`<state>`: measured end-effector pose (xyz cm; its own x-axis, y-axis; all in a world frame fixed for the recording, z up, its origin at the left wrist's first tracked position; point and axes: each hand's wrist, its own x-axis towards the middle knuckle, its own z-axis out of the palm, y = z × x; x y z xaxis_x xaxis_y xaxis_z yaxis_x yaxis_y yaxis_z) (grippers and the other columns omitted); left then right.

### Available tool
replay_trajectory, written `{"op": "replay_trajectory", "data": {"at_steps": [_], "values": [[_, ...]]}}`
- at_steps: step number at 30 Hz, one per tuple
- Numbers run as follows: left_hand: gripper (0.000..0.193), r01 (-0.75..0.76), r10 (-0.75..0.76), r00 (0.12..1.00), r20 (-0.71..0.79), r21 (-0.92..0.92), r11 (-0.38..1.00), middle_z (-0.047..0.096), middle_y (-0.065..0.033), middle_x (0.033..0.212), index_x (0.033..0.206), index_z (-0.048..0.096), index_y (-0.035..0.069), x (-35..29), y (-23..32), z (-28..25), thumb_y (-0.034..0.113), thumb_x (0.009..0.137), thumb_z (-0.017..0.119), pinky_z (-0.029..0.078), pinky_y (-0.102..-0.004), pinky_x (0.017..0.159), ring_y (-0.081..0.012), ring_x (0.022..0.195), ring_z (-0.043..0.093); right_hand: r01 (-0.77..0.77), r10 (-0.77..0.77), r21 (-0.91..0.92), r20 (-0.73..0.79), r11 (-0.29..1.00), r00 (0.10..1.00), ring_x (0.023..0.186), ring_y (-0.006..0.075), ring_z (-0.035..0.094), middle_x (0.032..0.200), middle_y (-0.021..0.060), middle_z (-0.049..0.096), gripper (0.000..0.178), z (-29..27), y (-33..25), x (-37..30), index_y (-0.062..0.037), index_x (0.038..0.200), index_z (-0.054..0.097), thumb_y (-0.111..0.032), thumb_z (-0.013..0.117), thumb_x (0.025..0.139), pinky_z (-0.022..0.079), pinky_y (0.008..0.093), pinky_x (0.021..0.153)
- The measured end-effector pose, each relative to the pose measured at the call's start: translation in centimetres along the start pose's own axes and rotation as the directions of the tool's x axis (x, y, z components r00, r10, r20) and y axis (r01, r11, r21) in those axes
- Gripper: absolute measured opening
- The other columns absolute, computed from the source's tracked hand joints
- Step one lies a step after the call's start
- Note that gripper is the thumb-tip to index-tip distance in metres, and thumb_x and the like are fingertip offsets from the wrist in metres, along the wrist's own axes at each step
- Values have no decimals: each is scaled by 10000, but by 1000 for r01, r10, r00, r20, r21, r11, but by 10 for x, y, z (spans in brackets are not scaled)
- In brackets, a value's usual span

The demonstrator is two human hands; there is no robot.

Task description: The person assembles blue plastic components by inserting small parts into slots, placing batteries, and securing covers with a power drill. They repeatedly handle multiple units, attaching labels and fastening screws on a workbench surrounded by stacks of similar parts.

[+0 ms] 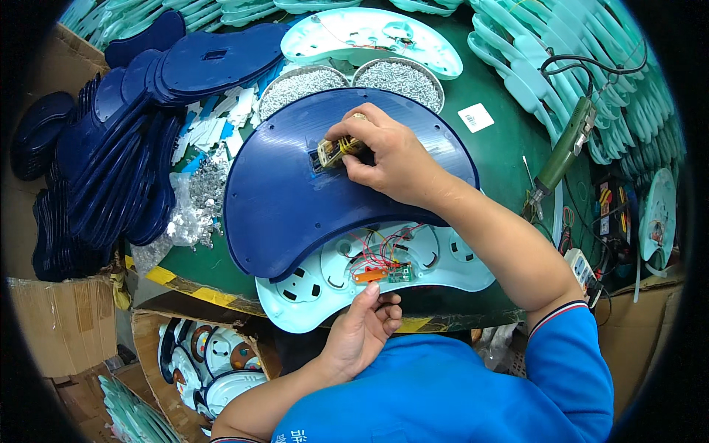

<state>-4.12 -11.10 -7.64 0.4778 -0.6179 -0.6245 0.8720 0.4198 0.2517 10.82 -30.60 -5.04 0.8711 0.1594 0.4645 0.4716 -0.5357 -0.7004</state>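
Note:
My right hand (388, 151) pinches a small tan block (336, 152) wrapped in yellow bands. It presses the block on or just over a dark blue curved plastic cover (295, 199), beside a rectangular opening (317, 159). The cover lies partly over a mint-green plastic shell (299, 314) at the table's near edge. Red and yellow wires, a small green circuit board (399, 273) and an orange part (369, 275) show inside the shell. My left hand (362, 328) is at the shell's near rim, its thumb up beside the orange part and its fingers curled below.
Two round trays of screws (399, 83) stand behind the cover, with another mint shell (369, 37) beyond. Stacked blue covers (111, 162) fill the left, stacked mint shells (546, 66) the right. A green electric screwdriver (565, 144) hangs at right. An open carton (159, 369) stands below left.

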Motion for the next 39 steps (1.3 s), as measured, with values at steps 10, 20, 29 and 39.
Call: {"op": "replay_trajectory", "data": {"at_steps": [10,20,29,39], "values": [[375,56,-58,996,69,32,998,592,-58,954,1123,559,27,-5,-4,3,378,990,581,492,-268,746,-134,844,563,55,-55,-11,-39,998,998,894,311,645,1057,135,585,268,2,1,-1,-65,1071,648,-63,663,804,539,381,789],[307,-68,67,997,-23,-42,997,592,-39,937,1099,567,76,-5,-3,-1,351,973,619,456,-272,711,-129,823,546,72,-73,-33,-52,997,996,898,308,648,1065,134,588,275,3,2,-2,-70,1080,650,-72,677,807,541,379,786],[378,1,-1,1000,-4,10,1000,589,-46,900,1050,576,26,-6,-4,5,384,952,649,443,-262,681,-125,781,527,54,-55,-66,-23,996,998,929,265,646,1076,113,584,300,2,1,-3,-69,1127,651,-48,662,828,536,338,804],[346,-22,-224,937,268,686,727,659,-133,1019,1222,595,-15,-21,20,37,147,925,669,525,-287,768,-194,836,652,-12,12,-7,-4,1000,1000,916,211,642,1071,96,590,336,-5,-1,-1,-70,1151,644,-78,697,819,532,313,783]]}}
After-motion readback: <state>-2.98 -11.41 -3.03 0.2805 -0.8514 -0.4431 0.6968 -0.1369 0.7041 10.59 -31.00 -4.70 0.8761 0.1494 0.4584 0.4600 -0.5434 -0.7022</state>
